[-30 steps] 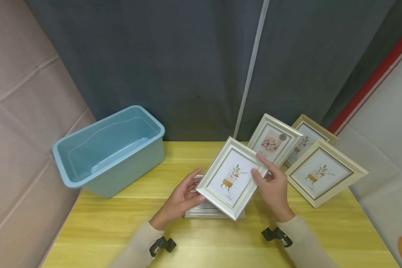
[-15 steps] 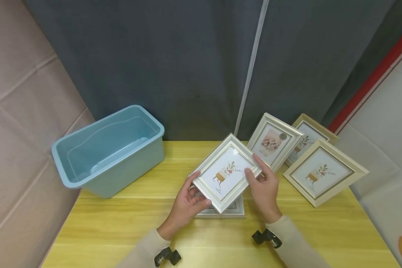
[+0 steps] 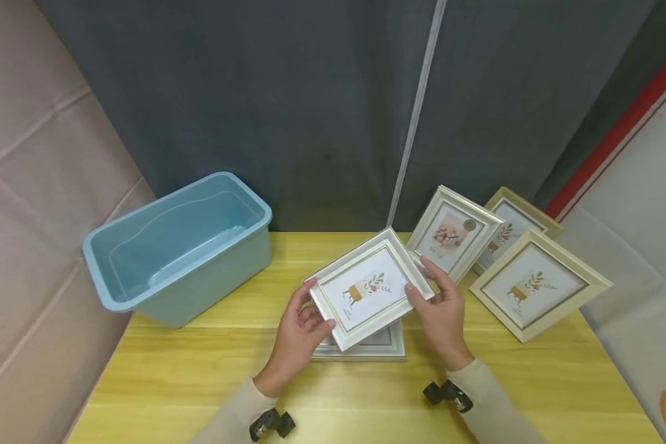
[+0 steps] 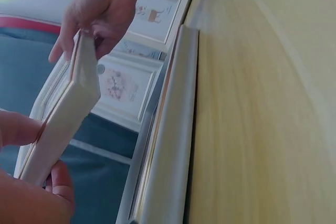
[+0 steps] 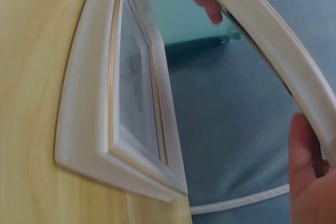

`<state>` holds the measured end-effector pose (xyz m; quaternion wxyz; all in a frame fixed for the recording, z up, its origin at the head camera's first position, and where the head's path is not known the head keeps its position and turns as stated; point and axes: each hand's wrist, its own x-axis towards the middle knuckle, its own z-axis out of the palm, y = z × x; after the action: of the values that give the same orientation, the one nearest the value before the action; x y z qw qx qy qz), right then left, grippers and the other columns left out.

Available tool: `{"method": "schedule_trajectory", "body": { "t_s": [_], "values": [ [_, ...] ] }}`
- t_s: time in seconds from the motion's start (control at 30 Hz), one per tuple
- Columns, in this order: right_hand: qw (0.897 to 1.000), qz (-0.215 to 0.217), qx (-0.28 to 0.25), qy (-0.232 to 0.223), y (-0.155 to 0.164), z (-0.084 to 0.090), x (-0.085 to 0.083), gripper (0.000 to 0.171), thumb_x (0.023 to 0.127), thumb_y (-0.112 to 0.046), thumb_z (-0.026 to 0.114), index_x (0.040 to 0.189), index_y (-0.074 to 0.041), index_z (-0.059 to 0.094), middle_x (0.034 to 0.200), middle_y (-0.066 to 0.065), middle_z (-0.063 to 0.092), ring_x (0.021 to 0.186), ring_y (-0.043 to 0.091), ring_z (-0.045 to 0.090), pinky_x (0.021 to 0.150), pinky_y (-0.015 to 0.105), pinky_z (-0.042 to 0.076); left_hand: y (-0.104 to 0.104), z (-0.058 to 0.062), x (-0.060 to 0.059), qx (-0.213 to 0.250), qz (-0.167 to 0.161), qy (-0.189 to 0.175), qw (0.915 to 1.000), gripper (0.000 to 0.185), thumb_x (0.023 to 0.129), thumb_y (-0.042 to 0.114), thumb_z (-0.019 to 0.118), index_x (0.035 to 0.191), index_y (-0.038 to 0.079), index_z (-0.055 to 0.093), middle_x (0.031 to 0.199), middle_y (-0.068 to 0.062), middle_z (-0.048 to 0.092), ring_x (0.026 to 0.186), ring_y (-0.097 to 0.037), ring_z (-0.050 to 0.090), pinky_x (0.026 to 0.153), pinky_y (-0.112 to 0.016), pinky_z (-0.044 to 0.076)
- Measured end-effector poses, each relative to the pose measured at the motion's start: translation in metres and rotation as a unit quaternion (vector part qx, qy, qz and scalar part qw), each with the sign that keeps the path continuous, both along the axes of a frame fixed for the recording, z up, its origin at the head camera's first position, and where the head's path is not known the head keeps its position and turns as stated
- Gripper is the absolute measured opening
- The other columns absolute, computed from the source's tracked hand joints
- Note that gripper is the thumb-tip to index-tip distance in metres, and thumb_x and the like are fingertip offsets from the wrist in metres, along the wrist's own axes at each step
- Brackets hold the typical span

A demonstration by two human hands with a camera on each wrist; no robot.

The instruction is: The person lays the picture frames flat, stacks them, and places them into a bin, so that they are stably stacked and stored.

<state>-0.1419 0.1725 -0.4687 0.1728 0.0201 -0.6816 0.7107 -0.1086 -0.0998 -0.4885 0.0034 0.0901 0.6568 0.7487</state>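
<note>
Low in the centre of the head view, the left hand (image 3: pixel 296 336) and right hand (image 3: pixel 441 314) grip a white frame (image 3: pixel 366 287) by its opposite edges, thumbs curled over the front and fingers underneath. It is held tilted, face up, just above a second flat frame (image 3: pixel 385 346) lying on the table (image 3: pixel 161 382) below it. To the right, three more frames stand propped: a cream frame (image 3: pixel 538 285) nearest, a flower frame (image 3: pixel 452 231) behind it, and a beige frame (image 3: pixel 524 213) partly hidden at the back. On the left sits a blue bin (image 3: pixel 177 246), with a dark curtain (image 3: pixel 311 105) across the top.
</note>
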Motion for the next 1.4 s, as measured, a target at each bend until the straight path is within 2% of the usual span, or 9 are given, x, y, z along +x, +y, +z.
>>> {"method": "schedule_trajectory", "body": {
  "t_s": [0.1, 0.23, 0.37, 0.5, 0.63, 0.8, 1.0, 1.13, 1.4],
  "values": [
    [1.0, 0.029, -0.001, -0.003, 0.005, -0.002, 0.003, 0.056, 0.09, 0.017, 0.069, 0.144, 0.003, 0.06, 0.137, 0.007, 0.061, 0.09, 0.007, 0.076, 0.068, 0.03, 0.064, -0.006, 0.0, -0.004, -0.006, 0.005, 0.007, 0.9999, 0.086, 0.09, -0.014, 0.071, 0.163, 0.018, 0.037, 0.148, -0.022, 0.049, 0.117, -0.025, 0.065, 0.096, -0.027, 0.06],
    [0.997, 0.079, 0.0, -0.013, 0.009, -0.006, 0.006, 0.058, 0.09, 0.019, 0.066, 0.146, 0.007, 0.056, 0.146, -0.001, 0.06, 0.109, 0.008, 0.075, 0.074, 0.036, 0.064, -0.013, 0.001, -0.008, -0.017, 0.01, -0.002, 0.9998, 0.082, 0.091, -0.014, 0.07, 0.161, 0.017, 0.039, 0.15, -0.023, 0.051, 0.12, -0.031, 0.065, 0.097, -0.027, 0.06],
    [0.994, 0.109, 0.032, -0.011, 0.01, -0.01, 0.007, 0.061, 0.089, 0.019, 0.066, 0.148, 0.006, 0.054, 0.154, 0.005, 0.055, 0.112, 0.008, 0.074, 0.075, 0.034, 0.064, -0.018, 0.001, -0.011, -0.029, 0.016, -0.015, 0.9993, 0.08, 0.092, -0.013, 0.069, 0.161, 0.016, 0.041, 0.15, -0.023, 0.052, 0.122, -0.034, 0.065, 0.097, -0.026, 0.06],
    [0.987, 0.14, 0.073, -0.022, 0.015, -0.011, 0.007, 0.061, 0.092, 0.015, 0.067, 0.151, 0.001, 0.054, 0.159, 0.018, 0.048, 0.101, 0.012, 0.077, 0.068, 0.03, 0.065, -0.023, 0.0, -0.013, -0.049, 0.017, -0.016, 0.9985, 0.078, 0.093, -0.012, 0.068, 0.162, 0.014, 0.042, 0.151, -0.023, 0.053, 0.123, -0.035, 0.064, 0.098, -0.024, 0.059],
    [0.979, 0.165, 0.104, -0.054, 0.02, -0.011, 0.007, 0.058, 0.097, 0.008, 0.067, 0.152, -0.005, 0.055, 0.15, 0.021, 0.052, 0.076, 0.011, 0.074, 0.053, 0.025, 0.059, -0.026, -0.002, -0.016, -0.07, 0.02, -0.021, 0.9971, 0.074, 0.095, -0.008, 0.068, 0.161, 0.015, 0.044, 0.152, -0.02, 0.055, 0.124, -0.034, 0.063, 0.099, -0.023, 0.057],
    [0.965, 0.176, 0.164, -0.103, 0.023, -0.012, 0.004, 0.053, 0.099, -0.005, 0.071, 0.15, -0.015, 0.06, 0.138, 0.021, 0.057, 0.066, 0.011, 0.064, 0.043, 0.024, 0.046, -0.029, -0.006, -0.02, -0.098, 0.032, -0.028, 0.9943, 0.069, 0.097, -0.004, 0.068, 0.161, 0.013, 0.046, 0.153, -0.02, 0.055, 0.125, -0.035, 0.062, 0.1, -0.02, 0.055],
    [0.944, 0.183, 0.236, -0.142, 0.023, -0.018, 0.002, 0.057, 0.096, -0.011, 0.077, 0.15, -0.018, 0.061, 0.144, 0.021, 0.061, 0.085, 0.021, 0.068, 0.054, 0.031, 0.056, -0.029, -0.011, -0.024, -0.13, 0.05, -0.063, 0.9883, 0.07, 0.095, -0.002, 0.072, 0.159, 0.015, 0.048, 0.149, -0.018, 0.059, 0.133, -0.035, 0.058, 0.108, -0.03, 0.053],
    [0.937, 0.188, 0.253, -0.151, 0.023, -0.022, 0.0, 0.06, 0.095, -0.009, 0.077, 0.152, -0.018, 0.059, 0.143, 0.02, 0.062, 0.09, 0.024, 0.068, 0.057, 0.031, 0.058, -0.029, -0.013, -0.025, -0.141, 0.052, -0.073, 0.9859, 0.071, 0.094, -0.003, 0.072, 0.159, 0.014, 0.048, 0.145, -0.019, 0.062, 0.132, -0.036, 0.06, 0.109, -0.042, 0.054],
    [0.925, 0.182, 0.28, -0.179, 0.02, -0.025, -0.004, 0.061, 0.097, -0.012, 0.075, 0.154, -0.021, 0.056, 0.15, 0.016, 0.058, 0.099, 0.025, 0.067, 0.063, 0.032, 0.059, -0.03, -0.019, -0.031, -0.17, 0.058, -0.097, 0.9788, 0.072, 0.093, 0.0, 0.075, 0.157, 0.021, 0.05, 0.143, -0.015, 0.064, 0.123, -0.031, 0.063, 0.103, -0.044, 0.057]
  ]
}}
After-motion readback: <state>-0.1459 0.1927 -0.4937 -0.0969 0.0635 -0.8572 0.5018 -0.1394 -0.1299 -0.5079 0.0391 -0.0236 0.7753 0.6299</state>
